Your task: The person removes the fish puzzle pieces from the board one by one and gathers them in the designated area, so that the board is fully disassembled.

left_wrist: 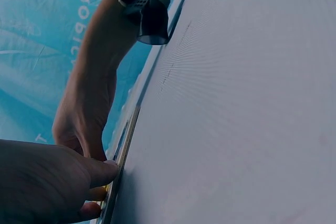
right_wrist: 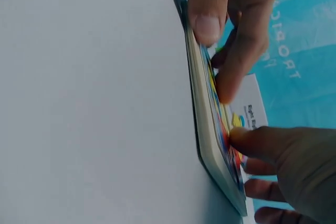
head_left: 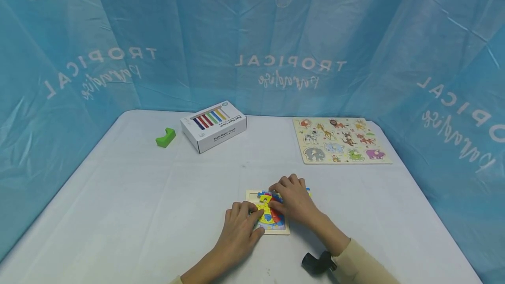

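A small wooden jigsaw puzzle [head_left: 278, 232] with a pale frame and red, yellow and blue pieces lies flat near the table's front. My left hand [head_left: 238, 229] rests on its left side, thumb along the frame's near edge and a fingertip pressing the yellow pieces. From the right, my right hand [head_left: 296, 200] reaches over it. In the right wrist view, the right thumb [right_wrist: 252, 139] presses the red part, its other fingers spread toward the far side. A yellow piece [head_left: 265, 198] sits near the frame's top. Another blue-and-yellow piece [head_left: 308, 192] shows partly behind the right hand.
At the back stands a white box [head_left: 215, 128] with coloured stripes, a green curved block [head_left: 165, 137] to its left. An animal peg board [head_left: 343, 140] lies at back right. A black wrist device [head_left: 317, 263] is beside the right sleeve. Blue curtains [head_left: 252, 34] surround the table.
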